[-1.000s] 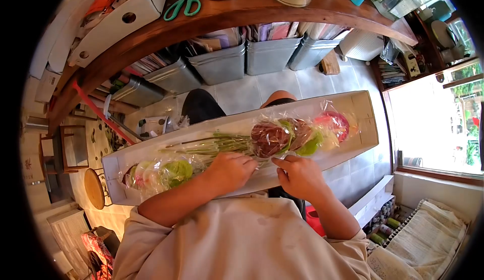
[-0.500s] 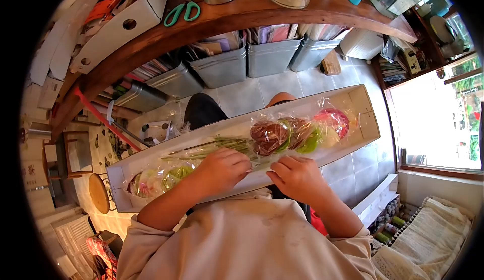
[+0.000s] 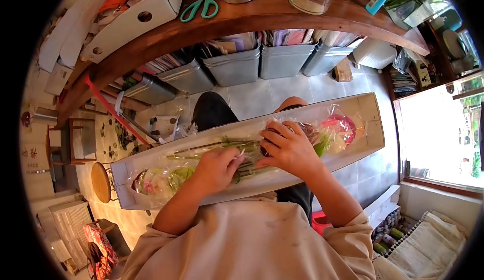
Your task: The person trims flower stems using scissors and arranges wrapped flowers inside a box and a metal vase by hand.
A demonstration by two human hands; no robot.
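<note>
So the left hand (image 3: 217,169) is pinched on a small whitish scrap (image 3: 241,154), can't tell what exactly. The right hand (image 3: 290,148) lies loosely spread over round dark-red flower heads in clear plastic (image 3: 308,129), probably steadying them. Their long thin green stems (image 3: 237,142) run lengthwise down the long white cardboard box (image 3: 372,111), heads under and past the right hand, stem ends pointing out beyond the left. Box seems propped on the legs (image 3: 214,111) for support.
</note>
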